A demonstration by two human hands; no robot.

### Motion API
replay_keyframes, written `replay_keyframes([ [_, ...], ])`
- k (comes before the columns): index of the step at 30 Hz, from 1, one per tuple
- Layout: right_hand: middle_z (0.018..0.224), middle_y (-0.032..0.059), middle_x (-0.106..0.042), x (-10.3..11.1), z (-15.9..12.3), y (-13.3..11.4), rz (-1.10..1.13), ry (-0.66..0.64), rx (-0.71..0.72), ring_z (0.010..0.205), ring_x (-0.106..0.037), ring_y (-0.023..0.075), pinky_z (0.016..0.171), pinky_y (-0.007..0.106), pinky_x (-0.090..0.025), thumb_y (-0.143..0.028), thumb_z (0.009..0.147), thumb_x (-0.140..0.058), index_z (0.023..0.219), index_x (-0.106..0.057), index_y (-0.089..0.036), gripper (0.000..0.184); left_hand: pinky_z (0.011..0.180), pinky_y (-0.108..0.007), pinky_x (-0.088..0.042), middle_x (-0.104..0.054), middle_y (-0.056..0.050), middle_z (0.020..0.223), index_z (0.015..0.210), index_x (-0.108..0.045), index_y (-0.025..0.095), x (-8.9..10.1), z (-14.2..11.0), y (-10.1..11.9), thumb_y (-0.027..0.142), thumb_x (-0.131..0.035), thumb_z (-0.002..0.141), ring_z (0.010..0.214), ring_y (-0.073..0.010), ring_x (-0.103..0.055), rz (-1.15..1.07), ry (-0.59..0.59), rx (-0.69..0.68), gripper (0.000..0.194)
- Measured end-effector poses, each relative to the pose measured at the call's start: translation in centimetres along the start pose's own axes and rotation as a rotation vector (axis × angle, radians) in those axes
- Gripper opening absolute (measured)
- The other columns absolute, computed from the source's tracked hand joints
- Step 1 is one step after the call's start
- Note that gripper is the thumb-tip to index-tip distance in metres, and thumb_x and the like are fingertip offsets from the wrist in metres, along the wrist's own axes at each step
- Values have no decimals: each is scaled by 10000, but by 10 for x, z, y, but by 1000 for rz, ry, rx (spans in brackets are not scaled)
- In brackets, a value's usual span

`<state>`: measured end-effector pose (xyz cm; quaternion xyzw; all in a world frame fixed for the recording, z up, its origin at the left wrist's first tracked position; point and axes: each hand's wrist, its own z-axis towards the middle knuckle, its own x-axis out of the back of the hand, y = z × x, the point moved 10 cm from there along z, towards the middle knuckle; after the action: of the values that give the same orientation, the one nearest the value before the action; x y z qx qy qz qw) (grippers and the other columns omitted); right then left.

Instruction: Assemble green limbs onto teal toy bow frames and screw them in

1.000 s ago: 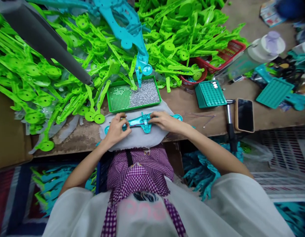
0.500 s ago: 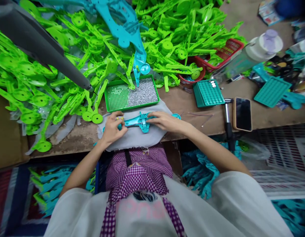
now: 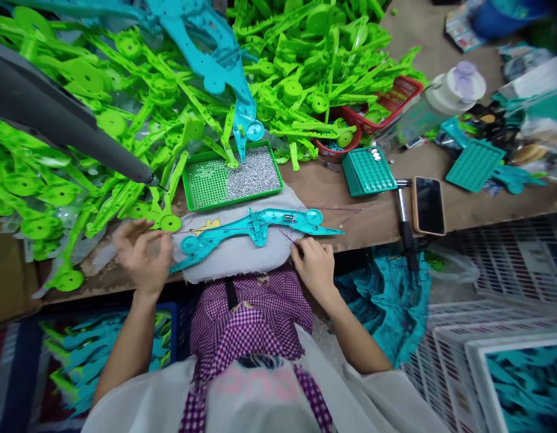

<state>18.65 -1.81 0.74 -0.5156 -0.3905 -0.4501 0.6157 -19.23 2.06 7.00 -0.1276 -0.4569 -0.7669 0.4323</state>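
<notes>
A long turquoise plastic part [image 3: 258, 230] lies across a pale grey cloth [image 3: 236, 263] on the workbench. Its ribbed inner side faces up, with a round disc near each end. Thin dark wires [image 3: 283, 231] run along it. Left of the part, my left hand [image 3: 145, 255] is raised with thumb and forefinger pinched on a wire that stretches from the middle of the part. My right hand [image 3: 315, 264] sits just below the part's right half, its fingertips closed on a dark reddish wire. Other thin wires trail rightward over the bench.
Behind the cloth stands a green tray [image 3: 188, 187] of small metal pieces. A powered screwdriver [image 3: 116, 147] slants in from the left before piled lime-green parts [image 3: 80, 78]. Teal trays [image 3: 371, 171], a hammer [image 3: 403, 216], a phone [image 3: 429, 204] and a bottle [image 3: 441, 99] stand to the right.
Both hands have come off the turquoise part: the left has moved left, drawing out a wire, and the right has dropped below the part's edge. The part now shows whole.
</notes>
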Motion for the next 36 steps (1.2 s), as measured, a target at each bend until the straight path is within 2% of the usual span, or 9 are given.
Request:
replay_keyframes([
  [6, 906, 52, -723, 49, 59, -9, 216, 169, 18, 848, -618, 197, 830, 346, -361, -395, 1015, -502, 1001, -659, -210, 242, 1041, -547, -476, -577, -158, 1178, 853, -719, 187, 1, -51, -28, 277, -714, 763, 1138, -329, -612, 192, 56, 83, 128],
  [8, 885, 49, -706, 39, 88, -13, 368, 161, -24, 831, -609, 191, 814, 343, -390, -430, 992, -531, 949, -657, -215, 253, 1019, -499, -500, -543, -161, 1199, 856, -689, 176, 5, -58, -39, 283, -678, 786, 1102, -297, -621, 155, 139, 186, 128],
  [14, 747, 20, -663, -39, 139, -25, 749, -72, -185, 696, -582, 165, 699, 316, -443, -436, 889, -643, 821, -632, -208, 238, 948, -375, -524, -542, -103, 1165, 863, -516, 201, 27, -69, -84, 328, -539, 829, 1104, -213, -589, -8, 467, 524, 134],
  [18, 862, 48, -695, -36, 125, -29, 757, -56, -79, 783, -614, 181, 768, 338, -473, -513, 941, -571, 918, -663, -205, 323, 776, -316, -527, -580, -62, 1119, 935, -369, 235, 26, -80, -122, 383, -438, 837, 858, -142, -625, -292, 582, 736, 190],
  [22, 1194, 109, -695, -23, 91, -35, 448, -72, 188, 1121, -610, 246, 971, 413, -424, -519, 995, -496, 1192, -677, -218, 403, 757, -322, -507, -610, -44, 948, 878, -383, 247, 19, -66, -140, 463, -445, 803, 814, -163, -614, -461, 406, 773, 236],
  [26, 1209, 132, -698, -32, 70, -28, 162, -73, 270, 1113, -611, 276, 950, 427, -403, -499, 1008, -484, 1274, -674, -213, 434, 721, -336, -493, -464, 15, 648, 752, -415, 251, 24, -46, -136, 519, -519, 765, 661, -172, -526, -592, 188, 703, 288],
  [29, 1151, 131, -715, -33, 67, -24, 50, 21, 259, 1026, -619, 270, 910, 409, -404, -499, 1004, -488, 1257, -691, -208, 435, 762, -380, -488, -414, 35, 596, 760, -498, 253, 34, -34, -109, 535, -500, 829, 602, -173, -482, -374, 21, 473, 291],
  [33, 1144, 140, -720, -32, 64, -29, -23, 80, 294, 985, -616, 269, 911, 411, -400, -483, 1001, -488, 1245, -705, -205, 429, 981, -495, -428, -603, -24, 663, 691, -633, 240, 22, -43, -79, 408, -681, 759, 719, -216, -588, -51, -307, 235, 187],
  [36, 1159, 142, -715, -32, 62, -29, -26, 76, 326, 996, -619, 274, 912, 413, -407, -492, 1001, -474, 1251, -703, -207, 443, 1062, -528, -379, -700, -63, 844, 708, -699, 249, 34, -55, -79, 385, -674, 812, 998, -283, -643, 140, -342, 138, 173],
])
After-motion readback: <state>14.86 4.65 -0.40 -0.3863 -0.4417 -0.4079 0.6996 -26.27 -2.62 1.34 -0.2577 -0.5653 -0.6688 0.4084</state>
